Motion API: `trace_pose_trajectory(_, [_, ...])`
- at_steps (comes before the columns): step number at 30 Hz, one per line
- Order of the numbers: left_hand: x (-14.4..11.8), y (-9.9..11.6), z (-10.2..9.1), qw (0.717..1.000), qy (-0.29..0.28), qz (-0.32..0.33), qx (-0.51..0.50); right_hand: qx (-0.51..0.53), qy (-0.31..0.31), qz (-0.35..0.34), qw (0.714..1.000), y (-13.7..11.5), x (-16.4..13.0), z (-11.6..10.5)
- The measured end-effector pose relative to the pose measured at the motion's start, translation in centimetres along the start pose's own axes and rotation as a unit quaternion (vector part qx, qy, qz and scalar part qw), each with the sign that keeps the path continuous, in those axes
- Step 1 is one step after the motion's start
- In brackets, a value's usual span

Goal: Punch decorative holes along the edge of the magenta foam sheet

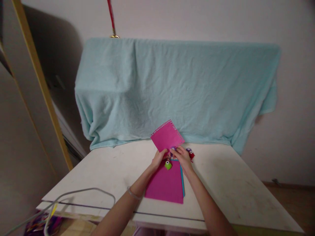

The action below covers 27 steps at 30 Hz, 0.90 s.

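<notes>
My left hand [158, 159] is closed at the lower edge of a pink paper sheet [166, 136], which has a row of punched holes along two edges. The sheet tilts up in front of the towel. My right hand [184, 158] pinches a small purple owl-like figure [173, 149] against the sheet's lower corner; its underside is hidden by my fingers. Just below my hands, a green figure with a big white eye [168, 165] lies on a larger pink sheet [164, 185]. A blue sheet [182, 185] shows along that sheet's right side.
Beside my right hand lie a purple figure [188, 149] and a red one [191, 154] on the white table [226, 190]. A light blue towel [184, 85] hangs behind. At front left, a grey cable [83, 189] loops over the table edge.
</notes>
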<state>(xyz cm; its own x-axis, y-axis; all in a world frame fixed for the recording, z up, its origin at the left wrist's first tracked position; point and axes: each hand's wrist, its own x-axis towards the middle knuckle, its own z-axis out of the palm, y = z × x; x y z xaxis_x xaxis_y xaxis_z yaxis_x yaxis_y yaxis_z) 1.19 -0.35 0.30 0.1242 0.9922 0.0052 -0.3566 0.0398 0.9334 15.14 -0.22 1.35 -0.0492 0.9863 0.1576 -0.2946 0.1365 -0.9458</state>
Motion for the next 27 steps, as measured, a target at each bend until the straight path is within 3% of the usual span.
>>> trace_pose_trajectory(16, [0.6,-0.8,-0.6,1.0,0.005,-0.013,0.0,0.028,-0.043,0.029,0.998,0.8,0.5,-0.2])
trace_pose_trajectory(27, [-0.2,-0.2,0.2,1.0,0.004,0.013,0.022,0.044,-0.028,0.058,0.997,-0.2,0.1,0.1])
